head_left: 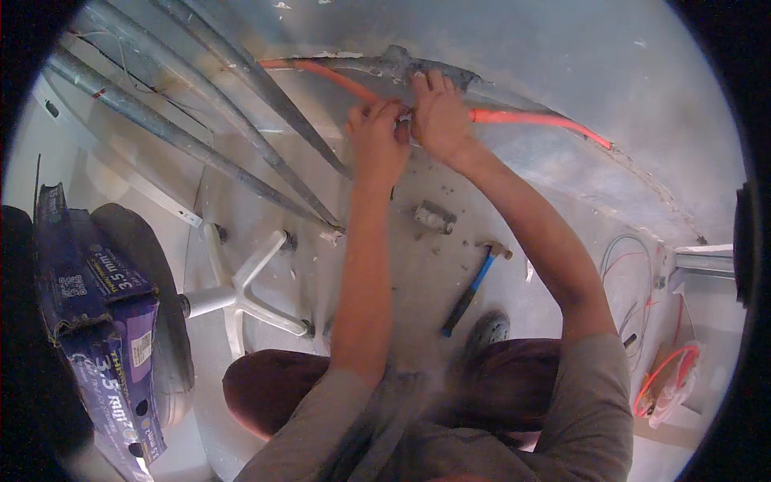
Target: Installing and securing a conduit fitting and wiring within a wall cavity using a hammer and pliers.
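An orange tube (530, 119) runs along a rough groove (393, 64) broken into the wall in front of me. Both my hands meet at the middle of the tube and cover it there. My left hand (377, 136) has its fingers bent round the tube, closed. Just right of it, my right hand (440, 116) is curled over the tube, with its upper fingertips against the groove's edge. Between the two hands shows a small dark bit that I cannot make out. On the floor below lie a hammer (474, 285) with a blue and black handle and a small greyish block (435, 217).
Several grey metal pipes (185, 145) slant down at the left. A white chair base (249, 293) lies on the floor, with a dark blue carton (104, 321) left of it. Thin wires (630, 257) and an orange coil (666, 377) are at the right. Crumbs of rubble dot the floor.
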`<state>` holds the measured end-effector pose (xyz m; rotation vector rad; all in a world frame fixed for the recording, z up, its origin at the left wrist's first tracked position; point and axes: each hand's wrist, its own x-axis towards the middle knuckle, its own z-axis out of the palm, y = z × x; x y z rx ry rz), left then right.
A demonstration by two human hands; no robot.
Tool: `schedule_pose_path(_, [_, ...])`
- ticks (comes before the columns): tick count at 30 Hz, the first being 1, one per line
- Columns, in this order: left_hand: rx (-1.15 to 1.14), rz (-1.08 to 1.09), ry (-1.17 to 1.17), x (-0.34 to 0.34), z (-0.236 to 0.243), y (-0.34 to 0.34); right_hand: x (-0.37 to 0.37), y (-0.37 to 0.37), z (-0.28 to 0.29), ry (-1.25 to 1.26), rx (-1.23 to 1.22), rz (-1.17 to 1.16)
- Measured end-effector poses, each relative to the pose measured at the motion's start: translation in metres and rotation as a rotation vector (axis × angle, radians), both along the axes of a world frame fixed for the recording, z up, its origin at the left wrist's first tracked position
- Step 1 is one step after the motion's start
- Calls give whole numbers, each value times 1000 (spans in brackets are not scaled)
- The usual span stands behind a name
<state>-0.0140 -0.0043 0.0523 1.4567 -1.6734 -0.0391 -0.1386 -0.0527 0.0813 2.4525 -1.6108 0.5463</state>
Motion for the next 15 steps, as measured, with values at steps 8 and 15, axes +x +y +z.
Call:
schedule_pose_path(8, [-52, -28, -47, 7, -6, -3, -3, 5, 6, -72, 66, 130])
schedule_pose_path(15, [82, -44, 4, -6, -6, -5, -28, -6, -10, -47, -113, 236])
